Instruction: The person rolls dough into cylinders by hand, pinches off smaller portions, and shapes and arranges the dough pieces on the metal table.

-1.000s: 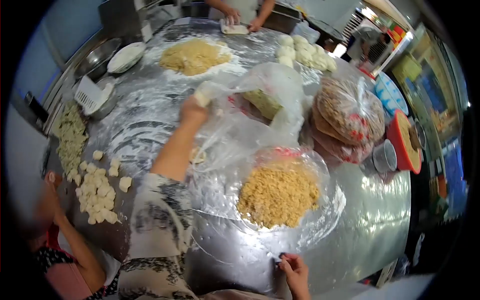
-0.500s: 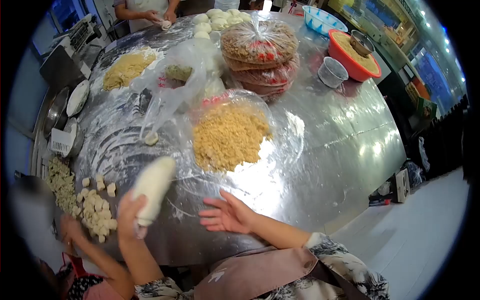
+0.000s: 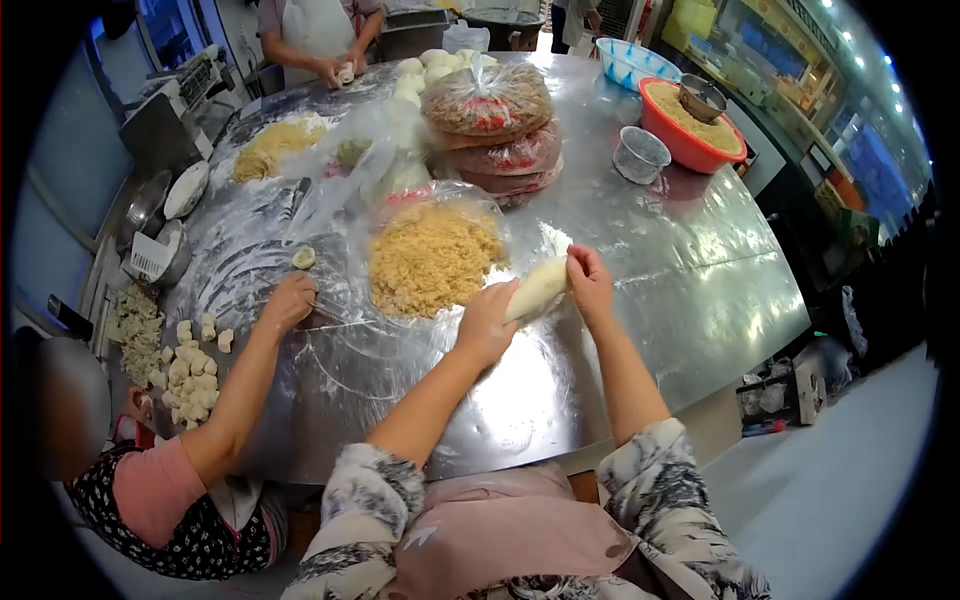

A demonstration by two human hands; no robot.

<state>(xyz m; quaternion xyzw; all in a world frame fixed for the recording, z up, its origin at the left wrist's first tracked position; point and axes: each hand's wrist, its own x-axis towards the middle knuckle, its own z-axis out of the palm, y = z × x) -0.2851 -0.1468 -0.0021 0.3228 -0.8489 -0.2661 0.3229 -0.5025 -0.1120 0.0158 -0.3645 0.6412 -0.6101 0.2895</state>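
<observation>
A long pale roll of dough is held between my two hands above the metal table. My left hand grips its near, left end with wrapped fingers. At the right end, the fingers of my right hand pinch the dough. Just left of the roll, a heap of orange-yellow crumbly filling lies on the table, partly in a clear plastic bag. Behind it are stacked bags of brown filling.
At the left a co-worker's hand touches the table near a small dough piece, beside dough lumps and green filling. Another person works at the back. A red basin and plastic tub stand back right.
The dough roll has moved right, from my left hand alone into both hands. My right hand has closed on its end. The co-worker's hand at left has reached forward over the table.
</observation>
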